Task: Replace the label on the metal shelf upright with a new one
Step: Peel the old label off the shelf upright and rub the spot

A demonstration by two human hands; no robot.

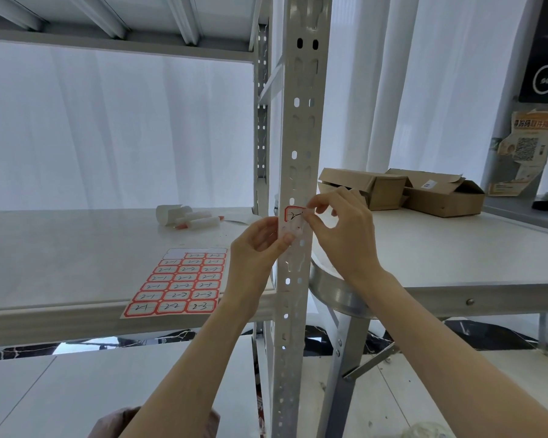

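While left hand (257, 245) steadies upright (301, 128), right hand (339, 229) pinches label (293, 214).

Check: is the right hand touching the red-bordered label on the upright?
Touching. The head view shows the right hand pinching the label's right edge against the upright.

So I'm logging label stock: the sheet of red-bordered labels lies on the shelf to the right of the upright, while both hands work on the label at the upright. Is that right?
Not quite. In the head view the sheet of red-bordered labels lies on the shelf to the left of the upright, not the right. Both hands, left hand and right hand, do work on the label at the upright.
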